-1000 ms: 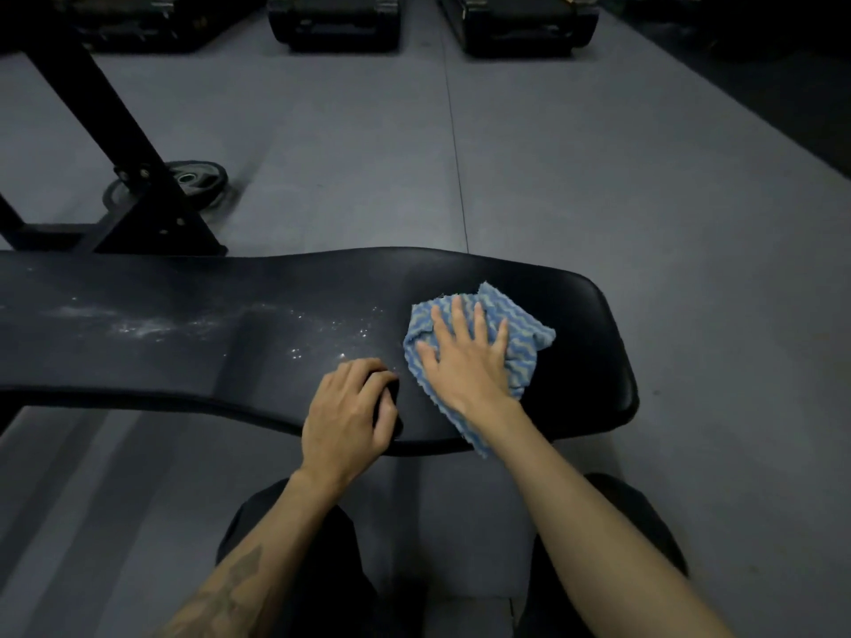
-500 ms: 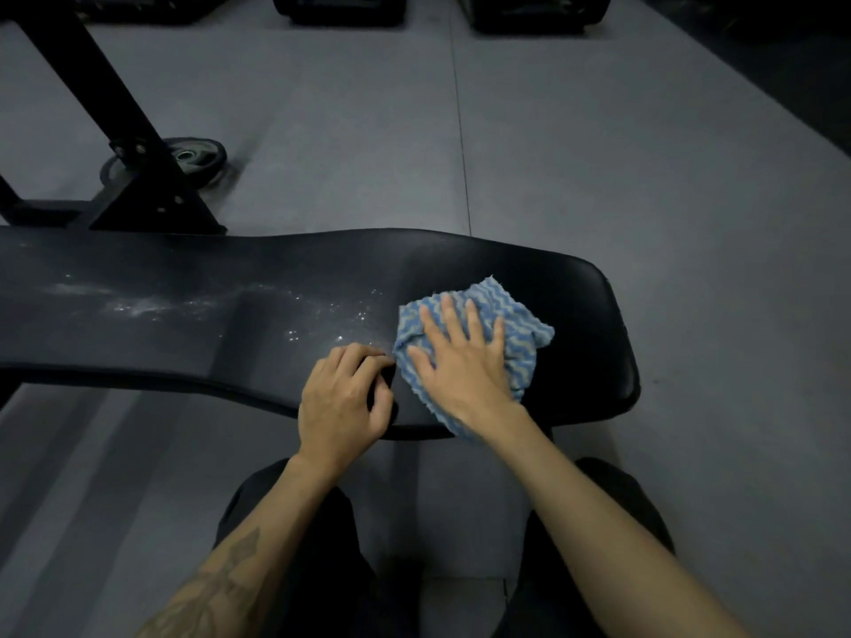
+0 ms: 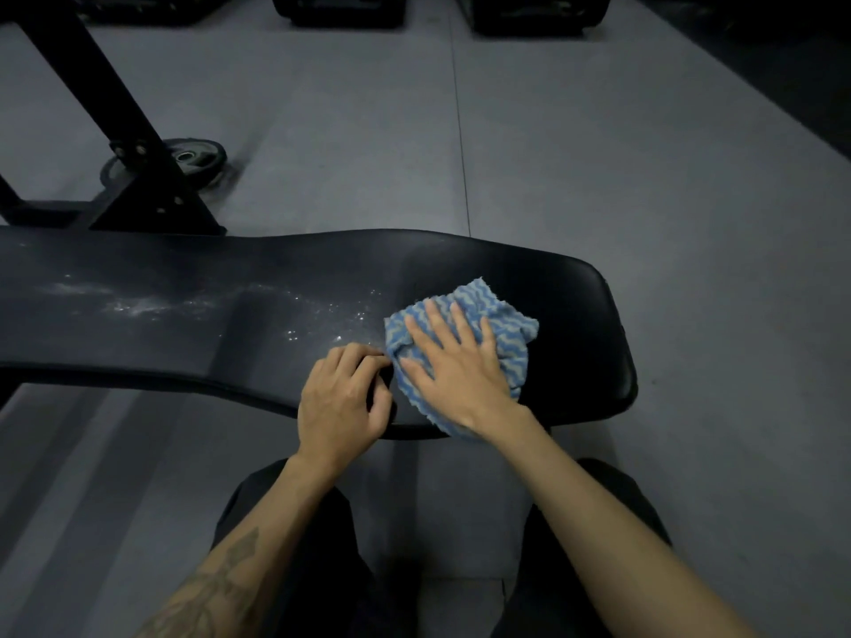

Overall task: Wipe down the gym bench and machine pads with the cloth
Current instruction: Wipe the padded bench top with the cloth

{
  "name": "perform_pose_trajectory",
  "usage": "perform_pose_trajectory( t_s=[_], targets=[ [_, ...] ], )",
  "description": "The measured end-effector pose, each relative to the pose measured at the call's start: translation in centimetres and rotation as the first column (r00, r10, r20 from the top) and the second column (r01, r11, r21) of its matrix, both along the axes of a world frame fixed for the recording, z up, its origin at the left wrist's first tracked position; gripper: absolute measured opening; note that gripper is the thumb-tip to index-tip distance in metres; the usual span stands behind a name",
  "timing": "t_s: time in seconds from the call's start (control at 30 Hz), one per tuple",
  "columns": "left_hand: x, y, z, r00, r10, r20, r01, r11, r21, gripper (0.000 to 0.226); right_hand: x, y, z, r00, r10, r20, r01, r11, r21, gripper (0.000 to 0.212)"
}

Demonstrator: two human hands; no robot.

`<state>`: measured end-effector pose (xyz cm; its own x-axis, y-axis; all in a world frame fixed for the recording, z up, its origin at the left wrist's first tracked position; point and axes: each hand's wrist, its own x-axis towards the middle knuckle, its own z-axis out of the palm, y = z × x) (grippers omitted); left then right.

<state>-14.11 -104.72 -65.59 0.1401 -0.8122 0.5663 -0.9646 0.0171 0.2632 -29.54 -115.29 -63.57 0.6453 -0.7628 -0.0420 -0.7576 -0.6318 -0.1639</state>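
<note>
The black padded bench (image 3: pixel 585 315) runs across the view from the left edge to its rounded right end. White dusty specks (image 3: pixel 138 306) streak its left and middle parts. A blue and white wavy-striped cloth (image 3: pixel 506 324) lies crumpled on the pad near the right end. My right hand (image 3: pixel 453 366) presses flat on the cloth with fingers spread and straight. My left hand (image 3: pixel 343 398) rests on the pad's near edge just left of the cloth. Its fingers are curled under, with the knuckles close to the cloth's left edge, and it holds nothing that I can see.
A black steel frame upright with a bolted foot (image 3: pixel 138 177) stands behind the bench at the left, and a weight plate (image 3: pixel 193 158) lies on the grey floor beside it. Dark machine bases (image 3: pixel 340 11) line the far edge. My dark-trousered knees (image 3: pixel 294 522) are under the bench's near side.
My right hand has slid the cloth a little to the left across the pad, bunching it up against my left hand's fingers. My left hand has stayed in place.
</note>
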Motion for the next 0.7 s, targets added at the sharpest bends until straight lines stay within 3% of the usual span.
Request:
perform_pose_trajectory(
  t_s=[0.07,0.13,0.33,0.43,0.57,0.63,0.7],
  targets=[
    [0.0,0.0,0.1,1.0,-0.004,-0.002,0.004,1.0,-0.003,0.023,-1.9,-0.8,0.1,0.989,0.145,0.016,-0.145,0.989,-0.016,0.07],
    [0.0,0.1,0.1,1.0,-0.007,0.002,0.007,1.0,0.006,0.023,-3.1,-2.1,0.2,0.986,0.167,0.023,-0.166,0.986,-0.022,0.072],
    [0.0,0.1,0.1,1.0,-0.01,0.014,0.01,1.0,0.021,0.024,0.1,0.7,-0.5,0.979,-0.202,0.03,0.203,0.979,-0.03,0.069],
    [0.1,0.0,0.0,1.0,-0.018,0.012,0.018,1.0,0.017,0.022,0.3,2.2,-0.4,0.997,-0.07,0.016,0.07,0.997,-0.033,0.08],
    [0.2,0.0,-0.1,1.0,-0.024,0.01,0.023,0.999,0.03,0.022,-2.4,0.6,-0.5,0.989,0.14,0.052,-0.135,0.987,-0.088,0.067],
    [0.2,0.1,-0.1,1.0,-0.023,0.008,0.022,0.999,0.035,0.023,-3.0,-0.2,-0.9,0.996,0.075,0.046,-0.071,0.993,-0.093,0.069],
    [0.2,0.1,-0.2,1.0,-0.02,0.008,0.02,0.999,0.036,0.024,-2.2,0.2,-0.9,0.994,-0.087,0.07,0.094,0.989,-0.111,0.071]
  ],
)
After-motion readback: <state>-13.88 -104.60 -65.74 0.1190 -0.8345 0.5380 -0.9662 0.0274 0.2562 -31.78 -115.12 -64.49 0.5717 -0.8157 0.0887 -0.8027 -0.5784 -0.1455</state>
